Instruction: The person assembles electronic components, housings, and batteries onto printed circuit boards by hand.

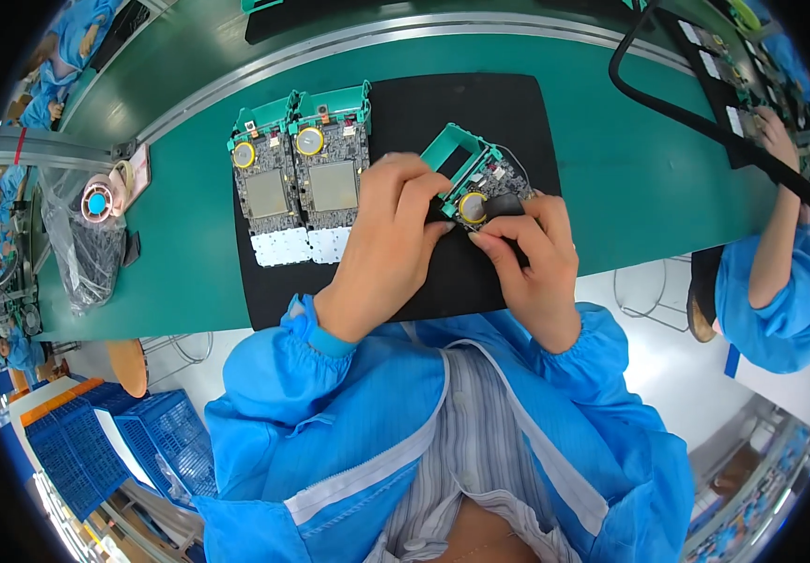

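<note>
A circuit board (497, 176) in a green plastic frame (452, 148) is tilted between my hands. On it sits a round coin cell (473, 207) with a yellow rim. My left hand (384, 235) is closed, its fingertips gripping the frame's left side. My right hand (538, 267) pinches the board's near right edge, thumb and index finger close to the coin cell. A dark flat piece (503, 205) lies by the right fingers; whether it is held or fixed to the board I cannot tell. Left of my hands, two similar boards (269, 192) lie side by side.
A black mat (405, 113) on the green bench (602, 141) lies under the boards. A tape roll (97, 202) and a clear plastic bag (81, 258) are at the left. A black cable or arm (696, 122) crosses at the right, near a co-worker's arm (776, 220). Blue crates (166, 441) stand lower left.
</note>
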{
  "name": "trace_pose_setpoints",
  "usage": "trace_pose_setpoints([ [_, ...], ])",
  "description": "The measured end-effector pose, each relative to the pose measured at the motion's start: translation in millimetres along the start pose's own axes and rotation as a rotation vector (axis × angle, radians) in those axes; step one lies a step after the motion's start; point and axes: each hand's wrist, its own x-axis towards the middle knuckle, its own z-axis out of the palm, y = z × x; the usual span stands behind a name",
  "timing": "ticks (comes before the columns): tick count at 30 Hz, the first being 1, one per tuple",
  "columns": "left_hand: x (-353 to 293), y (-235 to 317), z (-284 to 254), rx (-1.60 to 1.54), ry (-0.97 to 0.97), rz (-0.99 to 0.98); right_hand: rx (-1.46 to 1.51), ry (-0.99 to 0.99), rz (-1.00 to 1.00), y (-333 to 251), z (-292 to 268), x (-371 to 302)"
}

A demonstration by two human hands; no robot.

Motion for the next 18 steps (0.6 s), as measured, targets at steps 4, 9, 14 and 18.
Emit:
trace_pose_setpoints([
  [4, -22.5, 22.4, -0.3, -0.192, 0.132, -0.350, 0.002, 0.018, -0.022, 4.4, -0.6, -1.5],
  [9, -8.3, 22.1, 5.8, -0.845, -0.090, -0.823, -0.020, -0.020, -0.055, 8.0, -1.8, -2.7],
  [14, -8.0, 14.8, 14.6, -0.906, -0.118, -0.785, -0.036, -0.002, -0.068, 10.4, -3.1, -1.8],
  [18, -6.5, 17.0, 18.2, -0.921, -0.075, -0.823, 0.004, 0.068, 0.006, 10.0, 0.2, -1.1],
])
